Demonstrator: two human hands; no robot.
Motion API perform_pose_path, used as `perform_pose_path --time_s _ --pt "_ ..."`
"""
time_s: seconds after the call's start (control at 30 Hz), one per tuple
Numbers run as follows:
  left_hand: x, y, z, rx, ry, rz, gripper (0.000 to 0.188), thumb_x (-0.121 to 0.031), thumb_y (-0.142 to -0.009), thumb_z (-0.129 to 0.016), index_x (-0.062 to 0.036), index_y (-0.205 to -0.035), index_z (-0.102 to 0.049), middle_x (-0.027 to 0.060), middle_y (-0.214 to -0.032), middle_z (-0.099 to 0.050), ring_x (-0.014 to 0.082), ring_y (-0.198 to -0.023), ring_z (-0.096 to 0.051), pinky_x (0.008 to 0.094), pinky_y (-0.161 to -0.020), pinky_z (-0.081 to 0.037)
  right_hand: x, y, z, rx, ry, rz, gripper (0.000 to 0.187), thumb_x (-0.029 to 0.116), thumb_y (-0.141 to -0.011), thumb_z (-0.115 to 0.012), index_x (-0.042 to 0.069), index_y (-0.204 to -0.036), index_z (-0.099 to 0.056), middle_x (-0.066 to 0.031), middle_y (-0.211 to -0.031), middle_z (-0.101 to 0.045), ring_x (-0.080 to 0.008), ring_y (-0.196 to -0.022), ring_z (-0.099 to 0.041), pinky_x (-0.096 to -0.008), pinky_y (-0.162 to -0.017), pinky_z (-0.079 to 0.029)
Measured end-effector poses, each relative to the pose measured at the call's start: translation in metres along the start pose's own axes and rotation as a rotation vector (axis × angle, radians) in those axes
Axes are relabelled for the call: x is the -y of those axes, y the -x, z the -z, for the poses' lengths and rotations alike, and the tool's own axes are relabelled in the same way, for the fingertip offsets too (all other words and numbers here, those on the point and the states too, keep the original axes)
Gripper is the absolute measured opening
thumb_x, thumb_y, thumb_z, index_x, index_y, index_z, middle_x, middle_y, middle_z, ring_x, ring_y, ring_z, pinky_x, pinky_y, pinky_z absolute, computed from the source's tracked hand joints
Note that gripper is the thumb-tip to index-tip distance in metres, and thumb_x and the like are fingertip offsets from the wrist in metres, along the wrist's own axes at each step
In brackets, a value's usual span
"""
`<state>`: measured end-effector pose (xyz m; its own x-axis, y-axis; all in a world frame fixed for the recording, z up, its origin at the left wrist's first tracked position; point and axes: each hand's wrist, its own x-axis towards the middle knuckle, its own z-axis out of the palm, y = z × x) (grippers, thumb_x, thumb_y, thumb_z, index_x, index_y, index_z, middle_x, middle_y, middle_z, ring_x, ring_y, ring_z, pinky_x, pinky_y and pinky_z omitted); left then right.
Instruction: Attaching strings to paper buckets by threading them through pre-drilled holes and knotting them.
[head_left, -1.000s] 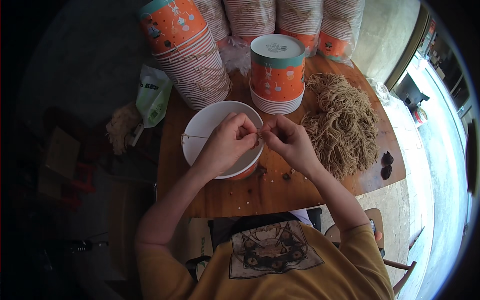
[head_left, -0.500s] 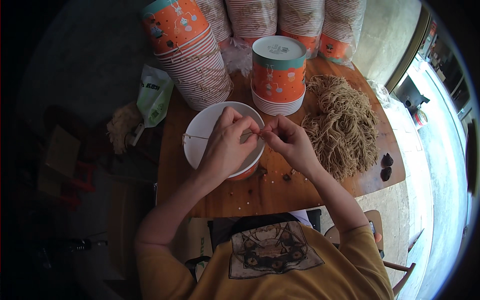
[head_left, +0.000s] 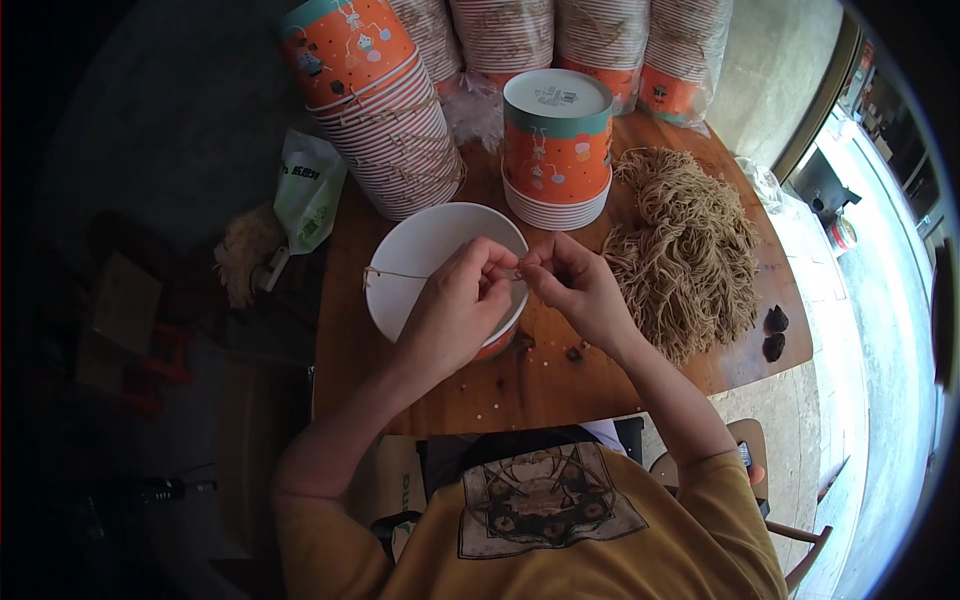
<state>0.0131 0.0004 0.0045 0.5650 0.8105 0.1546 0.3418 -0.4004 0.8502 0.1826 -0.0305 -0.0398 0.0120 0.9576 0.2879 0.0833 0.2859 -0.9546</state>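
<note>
A white-lined paper bucket (head_left: 397,245) stands mouth up on the table, its outside orange low at the right. A thin tan cord (head_left: 400,274) is fixed at its left rim and runs across the mouth to my hands. My left hand (head_left: 462,305) reaches over the bucket, thumb and forefinger pinched on the cord near the right rim. Just beside that rim, my right hand (head_left: 580,290) pinches the cord too, its fingertips almost touching the left ones. The fingers hide the cord's end. Right of my right hand lies a heap of tan cords (head_left: 690,260).
Upside-down buckets (head_left: 558,150) are stacked behind my hands. A leaning taller stack with cords (head_left: 385,140) stands at the left, and bagged stacks (head_left: 603,40) line the back. Small dark pieces (head_left: 774,333) lie at the right of the wooden table (head_left: 450,400).
My left hand's raised fingers have come down and closed in toward the right fingertips at the bucket's right rim. The right hand has hardly moved.
</note>
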Motion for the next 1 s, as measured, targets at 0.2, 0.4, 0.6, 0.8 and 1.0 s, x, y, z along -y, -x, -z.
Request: perform_pose_path --time_s 0.2,0.4,0.6,0.8,1.0 --pt "-0.005 0.007 0.002 -0.071 -0.049 -0.032 0.019 -0.002 -0.087 -0.054 0.0007 -0.105 -0.052 0.0073 -0.085 -0.058 0.0142 -0.076 -0.059 0.0272 -0.068 -0.049 0.001 0.000 0.000 0.004 0.023 0.003 0.010 0.011 -0.086 -0.059 0.002 -0.087 -0.055 0.0044 -0.068 -0.052 -0.0014 -0.060 -0.041 -0.0200 -0.055 -0.037" --pt "0.004 -0.005 -0.002 0.073 0.282 0.200 0.021 -0.007 -0.090 -0.053 0.0040 -0.108 -0.053 0.0066 -0.085 -0.061 0.0103 -0.075 -0.060 0.0251 -0.068 -0.050 -0.003 -0.001 0.002 0.000 0.059 0.040 0.011 0.012 -0.086 -0.059 0.002 -0.087 -0.054 0.0029 -0.066 -0.052 -0.0016 -0.059 -0.041 -0.0204 -0.054 -0.038" --pt "0.007 -0.009 -0.003 0.089 0.449 0.300 0.014 -0.007 -0.090 -0.055 0.0026 -0.099 -0.054 0.0063 -0.086 -0.061 0.0098 -0.074 -0.058 0.0232 -0.066 -0.049 0.002 0.000 0.000 0.002 0.063 0.022 0.011 0.012 -0.086 -0.060 0.002 -0.087 -0.055 0.0013 -0.066 -0.055 -0.0027 -0.059 -0.044 -0.0215 -0.054 -0.039" --pt "0.006 -0.010 -0.007 0.010 0.410 0.255 0.006 -0.004 -0.087 -0.055 0.0006 -0.089 -0.052 0.0050 -0.083 -0.058 0.0094 -0.075 -0.057 0.0235 -0.067 -0.048 0.003 0.002 0.001 -0.010 0.110 0.053 0.012 0.012 -0.086 -0.060 0.002 -0.088 -0.055 0.0002 -0.066 -0.057 -0.0032 -0.059 -0.047 -0.0218 -0.055 -0.041" --pt "0.011 -0.013 -0.013 -0.046 0.349 0.140 0.008 0.000 -0.083 -0.056 -0.0011 -0.089 -0.050 0.0037 -0.083 -0.057 0.0084 -0.079 -0.055 0.0252 -0.073 -0.045 0.009 0.012 -0.005 -0.101 0.290 0.105 0.010 0.007 -0.086 -0.060 0.000 -0.089 -0.054 -0.0006 -0.069 -0.058 -0.0036 -0.061 -0.052 -0.0203 -0.057 -0.044"
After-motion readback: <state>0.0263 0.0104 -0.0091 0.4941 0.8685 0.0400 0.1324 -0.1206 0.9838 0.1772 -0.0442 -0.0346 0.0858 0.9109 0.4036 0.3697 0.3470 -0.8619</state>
